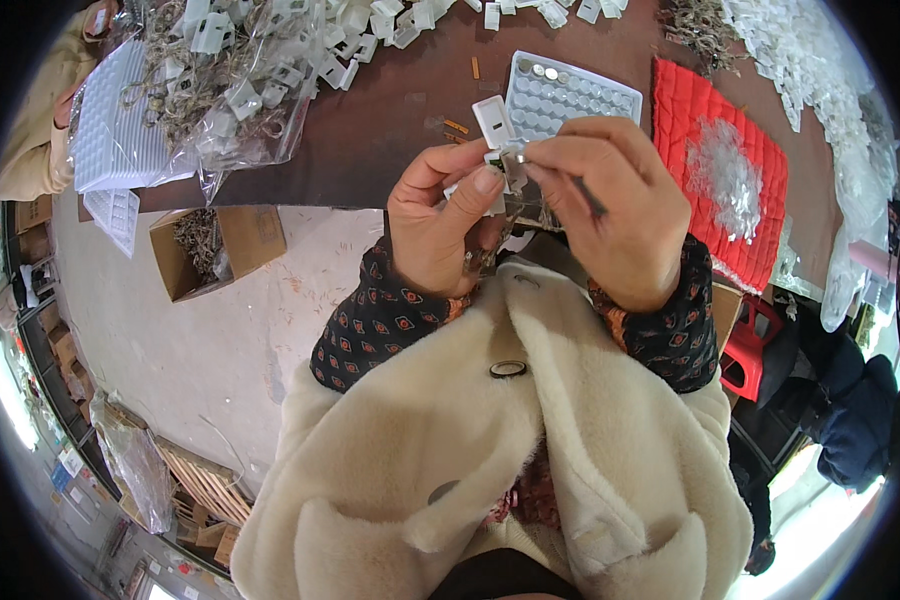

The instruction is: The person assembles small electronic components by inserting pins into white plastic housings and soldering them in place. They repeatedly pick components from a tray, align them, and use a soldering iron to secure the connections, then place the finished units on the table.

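Note:
In front of my chest, my left hand (437, 212) grips a small white plastic case (493, 122) whose lid is flipped up. The thumb presses on its lower half, where a bit of green shows inside. My right hand (610, 200) meets it from the right, thumb and forefinger pinched at the case's edge. Something small, clear or silvery, is between those fingertips, too small to name. Just beyond the hands lies a pale moulded tray (625, 97) with round pockets; a few silvery discs (545, 72) sit in its far row.
White cases (370, 45) and a clear bag of wired parts (240, 100) cover the far left. Stacked trays (120, 120) stand near another person's sleeve (30, 160). A red quilted cloth (675, 100) carries clear bits (725, 180). Below the table edge sits a cardboard box (250, 240).

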{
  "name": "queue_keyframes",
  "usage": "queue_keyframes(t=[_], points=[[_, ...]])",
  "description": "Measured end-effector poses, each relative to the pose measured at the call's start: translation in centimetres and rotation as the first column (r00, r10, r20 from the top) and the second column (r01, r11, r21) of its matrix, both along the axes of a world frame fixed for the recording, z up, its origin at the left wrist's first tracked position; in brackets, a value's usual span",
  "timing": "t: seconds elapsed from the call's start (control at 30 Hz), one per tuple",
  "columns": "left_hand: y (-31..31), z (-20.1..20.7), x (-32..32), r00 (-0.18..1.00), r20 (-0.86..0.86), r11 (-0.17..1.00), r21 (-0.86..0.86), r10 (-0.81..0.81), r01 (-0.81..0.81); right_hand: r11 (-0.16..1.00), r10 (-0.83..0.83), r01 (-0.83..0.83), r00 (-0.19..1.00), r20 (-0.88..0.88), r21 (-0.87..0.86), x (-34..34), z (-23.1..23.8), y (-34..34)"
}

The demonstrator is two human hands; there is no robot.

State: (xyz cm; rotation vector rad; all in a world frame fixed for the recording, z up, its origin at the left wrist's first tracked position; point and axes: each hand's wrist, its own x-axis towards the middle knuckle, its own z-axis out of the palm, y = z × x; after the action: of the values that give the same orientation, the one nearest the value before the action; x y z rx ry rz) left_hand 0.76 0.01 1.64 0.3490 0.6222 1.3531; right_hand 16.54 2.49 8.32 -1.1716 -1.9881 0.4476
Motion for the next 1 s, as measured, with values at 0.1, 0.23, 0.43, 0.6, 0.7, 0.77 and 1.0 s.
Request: queue_keyframes(t=[0.1,0.23,0.43,0.6,0.7,0.77,1.0], points=[[-0.3,0.5,0.0,0.999,-0.046,1.0,0.015,0.018,-0.017,0.997,0.017,-0.02,0.999,-0.037,-0.078,-0.5,0.8,-0.9],[-0.4,0.9,-0.3,0.994,-0.101,0.999,-0.04,-0.032,0.028,1.0,0.024,-0.024,1.0,0.011,-0.018,-0.4,0.9,-1.1],[-0.5,1.0,-0.3,0.997,-0.017,0.993,-0.085,-0.079,0.077,0.995,0.037,-0.032,0.998,-0.052,0.096,-0.7,0.0,-0.8],[0.0,0.5,-0.4,0.996,-0.006,0.992,-0.096,-0.088,0.088,0.983,0.14,-0.133,0.989,-0.047,0.126,0.0,-1.0,0.4],[0.5,0.1,-0.5,0.995,0.005,0.991,-0.09,-0.101,0.101,0.987,-0.137,0.138,0.99,-0.023,0.085,0.7,-2.4,1.5],[0.7,-0.1,-0.5,0.993,-0.035,0.99,-0.09,-0.112,0.109,0.957,-0.286,0.283,0.958,0.031,0.065,1.4,-4.1,3.7],[0.5,0.0,-0.6,0.994,-0.012,0.985,-0.136,-0.106,0.104,0.952,-0.306,0.292,0.92,0.245,0.092,2.9,-7.7,5.4]])
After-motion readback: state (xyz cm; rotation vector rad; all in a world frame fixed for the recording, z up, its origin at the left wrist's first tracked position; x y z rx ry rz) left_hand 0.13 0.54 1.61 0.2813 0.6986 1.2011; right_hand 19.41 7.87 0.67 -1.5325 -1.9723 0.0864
